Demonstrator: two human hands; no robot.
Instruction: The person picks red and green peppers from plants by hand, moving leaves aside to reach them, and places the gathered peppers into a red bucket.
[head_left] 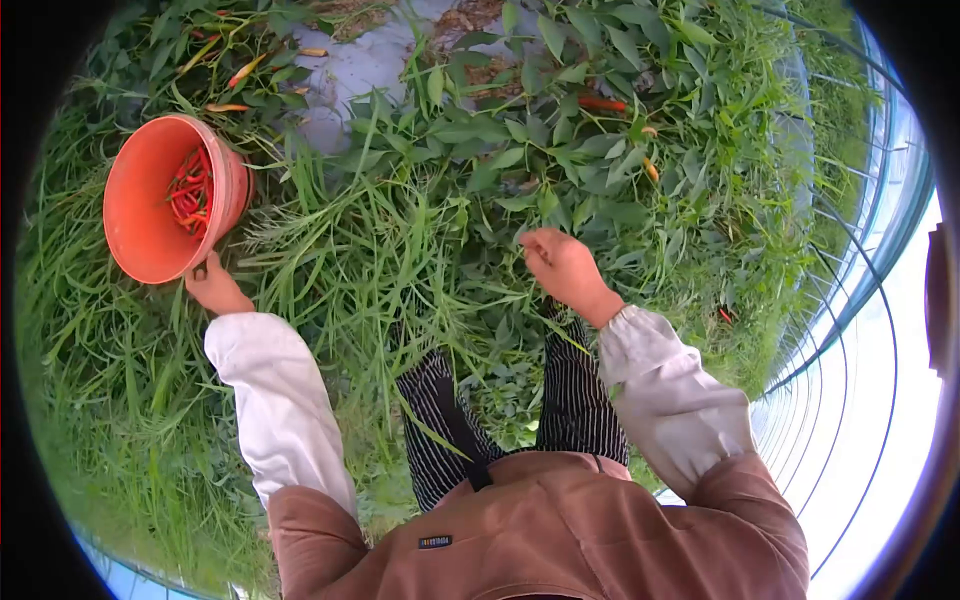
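My left hand (216,287) grips the lower rim of an orange-red bucket (130,215), which is tilted so that its mouth faces me. Inside the bucket lie several red chili peppers (188,195). Over the leafy pepper plants (590,150) in front of my body is my right hand (565,265), its fingers curled closed. Whatever those fingers hold, if anything, is hidden. Beyond that hand, a red chili pepper (602,104) and a small orange pepper (652,171) show among the leaves.
Tall grass (330,240) grows thickly between the bucket and my legs. Grey ground sheeting (350,75) shows at the top, with orange peppers (246,70) on the plants left of it. Curved hoops (850,235) and translucent plastic line the right side.
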